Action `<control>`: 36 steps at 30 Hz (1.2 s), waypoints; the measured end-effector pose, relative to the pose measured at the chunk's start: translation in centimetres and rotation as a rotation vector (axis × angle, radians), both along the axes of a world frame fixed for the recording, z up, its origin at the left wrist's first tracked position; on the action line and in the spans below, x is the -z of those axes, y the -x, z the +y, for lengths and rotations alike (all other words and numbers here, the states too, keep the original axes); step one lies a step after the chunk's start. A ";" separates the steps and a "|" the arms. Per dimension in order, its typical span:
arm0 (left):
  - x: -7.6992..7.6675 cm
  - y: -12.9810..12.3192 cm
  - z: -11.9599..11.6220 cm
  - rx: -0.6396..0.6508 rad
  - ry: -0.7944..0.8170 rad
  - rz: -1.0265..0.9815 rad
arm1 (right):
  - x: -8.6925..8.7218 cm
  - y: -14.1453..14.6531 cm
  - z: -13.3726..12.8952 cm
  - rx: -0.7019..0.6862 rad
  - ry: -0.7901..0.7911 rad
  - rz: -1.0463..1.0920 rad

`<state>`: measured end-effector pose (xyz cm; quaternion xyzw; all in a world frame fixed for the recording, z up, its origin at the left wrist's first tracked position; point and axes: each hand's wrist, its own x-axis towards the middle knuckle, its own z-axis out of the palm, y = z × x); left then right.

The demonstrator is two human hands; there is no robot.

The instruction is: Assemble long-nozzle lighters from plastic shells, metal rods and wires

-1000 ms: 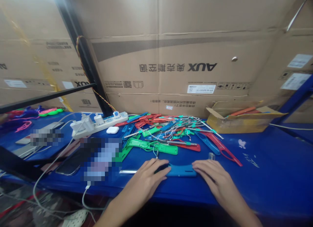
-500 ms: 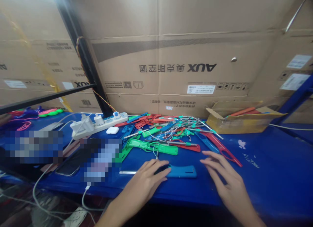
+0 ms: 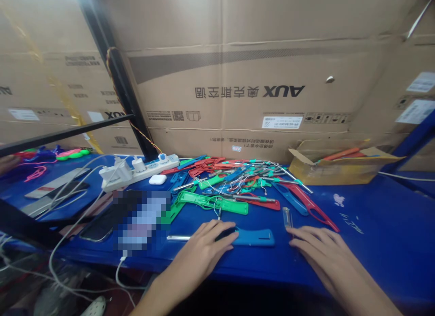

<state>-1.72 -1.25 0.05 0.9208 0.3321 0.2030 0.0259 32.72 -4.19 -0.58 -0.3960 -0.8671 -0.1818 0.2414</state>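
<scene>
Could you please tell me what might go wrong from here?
The small clear part by the right hand might slip away. The blue handle under the left hand lies near the front edge of the table and could get knocked off. The cable hanging over that edge could snag and drag the phone.

Probably a workshop, with plastic casings (image 3: 234, 176) heaped on a blue bench (image 3: 384, 225) before cardboard sheets (image 3: 251, 21).
</scene>
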 end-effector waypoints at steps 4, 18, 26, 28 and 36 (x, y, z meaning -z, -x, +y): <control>0.1 0.0 0.0 -0.003 -0.012 0.001 | -0.7 0.3 -0.1 -0.020 0.014 0.114; -1.8 -5.2 0.5 0.103 -0.093 -0.016 | 1.1 3.6 -1.2 -0.099 0.078 1.133; -1.1 -7.8 1.6 0.131 -0.130 -0.058 | 0.2 3.2 -1.4 0.000 0.152 1.319; -0.9 -7.8 1.6 0.148 -0.145 -0.044 | 0.1 3.3 -1.3 0.005 0.149 1.360; -0.4 -7.9 1.5 0.167 -0.232 -0.021 | -0.5 4.1 -1.7 0.047 0.217 1.501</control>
